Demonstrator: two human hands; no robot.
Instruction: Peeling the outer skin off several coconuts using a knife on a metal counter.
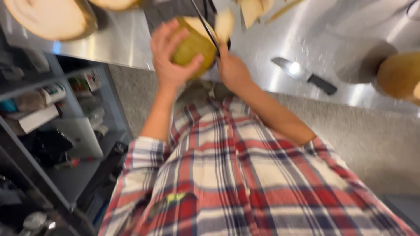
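My left hand (170,57) grips a round yellow-green fruit (192,46) from its left side and holds it over the edge of the steel counter (127,43). My right hand (234,72) is just right of the fruit, closed on a thin dark blade-like tool (204,24) that lies across the fruit's top. A pale cut piece (224,24) sticks up beside the tool. The frame is blurred, so the tool's exact kind is unclear. My plaid shirt fills the lower part of the view.
A knife with a black handle (304,74) lies on the counter to the right. Another yellow-brown fruit (400,74) sits at the far right, and a pale peeled one (48,17) at top left. Cluttered shelves (52,131) stand at left.
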